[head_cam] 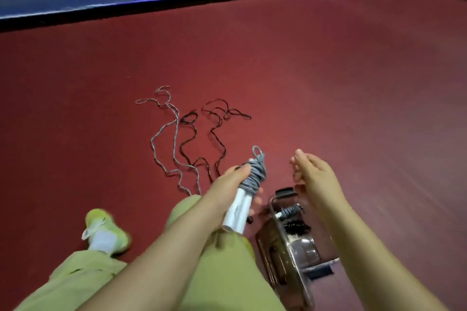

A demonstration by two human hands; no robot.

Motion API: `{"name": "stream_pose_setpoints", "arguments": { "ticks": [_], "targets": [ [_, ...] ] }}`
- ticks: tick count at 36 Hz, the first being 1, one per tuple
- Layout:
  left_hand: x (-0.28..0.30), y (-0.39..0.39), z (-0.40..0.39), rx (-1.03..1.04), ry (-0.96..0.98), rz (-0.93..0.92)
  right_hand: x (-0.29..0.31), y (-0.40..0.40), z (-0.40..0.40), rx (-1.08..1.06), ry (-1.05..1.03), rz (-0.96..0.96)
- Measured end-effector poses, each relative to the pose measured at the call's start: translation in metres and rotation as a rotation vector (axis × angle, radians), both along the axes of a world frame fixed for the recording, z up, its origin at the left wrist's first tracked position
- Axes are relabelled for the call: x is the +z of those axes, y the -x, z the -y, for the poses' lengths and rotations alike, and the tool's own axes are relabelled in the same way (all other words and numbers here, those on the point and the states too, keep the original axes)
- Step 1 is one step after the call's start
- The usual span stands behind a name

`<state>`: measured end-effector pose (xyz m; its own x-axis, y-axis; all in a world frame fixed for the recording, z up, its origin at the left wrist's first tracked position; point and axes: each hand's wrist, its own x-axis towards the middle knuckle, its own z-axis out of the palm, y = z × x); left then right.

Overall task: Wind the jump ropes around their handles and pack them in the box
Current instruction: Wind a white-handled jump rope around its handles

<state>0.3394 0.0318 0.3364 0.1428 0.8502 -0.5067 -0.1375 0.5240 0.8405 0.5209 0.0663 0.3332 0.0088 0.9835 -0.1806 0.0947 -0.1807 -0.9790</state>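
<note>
At centre, the left hand (228, 180) grasps a bundled grey-and-white jump rope wound around its two white plastic handles (249, 185). At three o'clock of it, the right hand (312, 171) hovers released, fingers relaxed, above the clear plastic box (285, 247) at five o'clock. The end loop looks untucked; it could unwind when dropped in. Counted: two wound ropes already boxed, one grey loose rope (164, 139) and apparently two black loose ropes (214, 129) at eleven o'clock on the red floor (328, 83).

The floor (328, 70) looks matt red and smooth. The wound rope (252, 177) is braided grey cord on smooth white plastic handles (237, 212). The box (300, 252) is glossy clear plastic.
</note>
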Motion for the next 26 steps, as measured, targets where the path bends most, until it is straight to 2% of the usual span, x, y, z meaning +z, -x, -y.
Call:
{"name": "stream_pose_setpoints", "arguments": {
  "ticks": [2, 4, 8, 11, 15, 19, 26],
  "targets": [
    [-0.023, -0.013, -0.015, 0.129, -0.011, -0.020, -0.021, -0.002, 0.005, -0.040, 0.175, -0.123],
    [-0.046, -0.031, -0.030, 0.164, -0.007, -0.057, -0.042, 0.000, 0.010, -0.002, 0.357, -0.255],
    [-0.090, -0.065, -0.059, 0.033, 0.020, -0.124, -0.079, -0.002, 0.011, 0.032, 0.506, -0.447],
    [-0.115, -0.084, -0.076, -0.069, 0.069, -0.108, -0.109, -0.008, 0.006, -0.090, 0.493, -0.526],
    [-0.153, -0.104, -0.091, -0.254, 0.235, -0.080, -0.159, -0.025, 0.000, -0.229, 0.606, -0.647],
    [-0.171, -0.109, -0.097, -0.434, 0.251, -0.194, -0.201, -0.035, 0.001, -0.356, 0.775, -0.629],
    [-0.212, -0.102, -0.111, -0.548, 0.292, -0.377, -0.297, -0.061, -0.018, -0.691, 1.006, -0.451]
  ]
}}
